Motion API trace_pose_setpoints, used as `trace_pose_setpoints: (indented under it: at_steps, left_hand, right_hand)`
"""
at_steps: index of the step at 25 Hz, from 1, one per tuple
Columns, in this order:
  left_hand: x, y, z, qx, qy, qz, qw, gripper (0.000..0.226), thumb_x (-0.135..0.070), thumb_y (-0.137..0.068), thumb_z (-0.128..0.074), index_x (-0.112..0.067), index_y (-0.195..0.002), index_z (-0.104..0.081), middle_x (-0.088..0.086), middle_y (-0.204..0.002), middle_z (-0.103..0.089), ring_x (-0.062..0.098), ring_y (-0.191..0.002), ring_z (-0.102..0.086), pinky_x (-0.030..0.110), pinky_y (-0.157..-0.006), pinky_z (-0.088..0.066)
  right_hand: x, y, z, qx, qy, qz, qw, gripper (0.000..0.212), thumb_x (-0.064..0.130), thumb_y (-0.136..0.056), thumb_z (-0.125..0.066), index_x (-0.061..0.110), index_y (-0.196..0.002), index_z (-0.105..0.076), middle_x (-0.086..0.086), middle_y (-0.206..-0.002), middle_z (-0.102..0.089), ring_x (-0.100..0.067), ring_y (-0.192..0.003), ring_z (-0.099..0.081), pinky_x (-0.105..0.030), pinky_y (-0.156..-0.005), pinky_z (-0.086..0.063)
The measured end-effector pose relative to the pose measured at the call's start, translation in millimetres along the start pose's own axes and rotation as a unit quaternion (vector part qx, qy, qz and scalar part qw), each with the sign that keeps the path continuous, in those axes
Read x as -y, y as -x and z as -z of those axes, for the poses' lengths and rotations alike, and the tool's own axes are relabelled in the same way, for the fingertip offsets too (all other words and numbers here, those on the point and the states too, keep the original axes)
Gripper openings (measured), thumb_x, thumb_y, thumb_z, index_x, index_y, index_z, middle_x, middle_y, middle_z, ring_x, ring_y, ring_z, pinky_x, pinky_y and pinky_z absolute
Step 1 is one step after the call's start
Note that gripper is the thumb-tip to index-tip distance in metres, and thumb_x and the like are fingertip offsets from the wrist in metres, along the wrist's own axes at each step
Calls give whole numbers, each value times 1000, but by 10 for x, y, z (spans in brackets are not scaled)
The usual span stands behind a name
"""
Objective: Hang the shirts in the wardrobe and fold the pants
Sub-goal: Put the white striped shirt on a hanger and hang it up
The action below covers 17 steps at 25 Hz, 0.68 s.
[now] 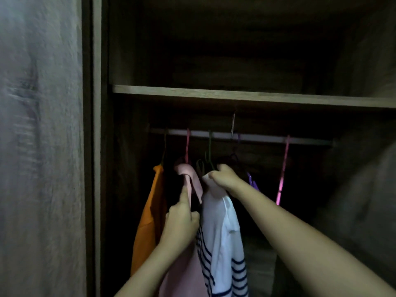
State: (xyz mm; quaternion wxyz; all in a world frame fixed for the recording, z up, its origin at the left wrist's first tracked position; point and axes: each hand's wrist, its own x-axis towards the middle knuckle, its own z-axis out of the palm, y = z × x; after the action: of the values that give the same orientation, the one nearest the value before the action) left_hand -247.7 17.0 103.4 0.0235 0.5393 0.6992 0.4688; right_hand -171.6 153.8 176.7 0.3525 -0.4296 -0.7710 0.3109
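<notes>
Inside the dark wardrobe a pale rail [257,138] carries several hangers. An orange shirt [147,215] hangs at the left. Beside it hangs a pink shirt [192,179] on a pink hanger. My left hand [182,221] holds the pink shirt's edge, index finger pointing up along it. To the right is a white shirt with navy stripes [222,232]. My right hand [225,176] grips the top of this white shirt just below the rail, near a green hanger [209,155].
A wooden shelf [246,96] runs across above the rail. The wardrobe's side panel [42,146] fills the left of the view. An empty pink hanger [282,170] and a purple hanger [252,182] hang to the right, with open rail between them.
</notes>
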Motion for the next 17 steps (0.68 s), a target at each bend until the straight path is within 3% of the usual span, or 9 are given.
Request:
trace_pose_setpoints:
  at_steps: [2,5,8,10,12,14,17]
  left_hand:
    - [-27,52,45,-2,-16,7,1000,80,-13,-84,-50,-14,-151,-5,12,-108,-64,28,-93,-63,28,-78,-47]
    - [-166,275,87,-24,-22,2,999,79,-15,-86,-53,-11,-150,-7,13,-144,-42,29,-119,-53,25,-84,-41]
    - [-334,686,61,-50,-11,-35,998,76,-14,-88,-53,-11,-150,-11,13,-140,-47,27,-115,-55,13,-76,-32]
    - [-354,984,41,-44,-4,-31,999,70,-15,-89,-53,-9,-149,-17,14,-132,-55,28,-112,-57,14,-76,-33]
    - [-310,1363,10,-34,-7,4,999,67,-15,-89,-51,-6,-148,-20,16,-136,-51,29,-119,-53,24,-90,-37]
    - [-196,1779,-32,-32,-19,43,998,66,-15,-89,-52,-4,-147,-21,16,-146,-39,29,-131,-41,26,-103,-31]
    - [46,2414,-52,-30,-39,104,993,66,-17,-91,-52,-5,-147,-20,16,-150,-33,28,-137,-34,29,-108,-27]
  right_hand:
    - [52,137,158,5,38,-4,999,30,11,-77,-56,1,-105,-59,-15,-101,-63,-30,-98,-61,-33,-78,-49]
    - [105,401,380,-8,65,10,998,41,12,-84,-52,-1,-123,-50,-18,-123,-57,-31,-116,-53,-34,-95,-43]
    - [54,831,495,-1,35,53,998,58,10,-90,-49,-1,-142,-29,-14,-143,-44,-24,-130,-44,-25,-104,-33]
    - [-22,1154,485,6,17,86,996,57,8,-91,-47,2,-144,-27,-13,-143,-43,-22,-131,-43,-24,-104,-31]
    - [-163,1517,388,23,21,112,993,50,7,-91,-45,4,-140,-36,-13,-139,-47,-24,-128,-46,-25,-103,-33]
    - [-343,1889,187,51,25,126,990,49,7,-90,-46,6,-139,-39,-12,-138,-48,-23,-128,-46,-25,-105,-33]
    - [-596,2408,-231,112,49,138,983,51,5,-89,-47,3,-139,-38,-17,-139,-46,-27,-129,-45,-31,-110,-32]
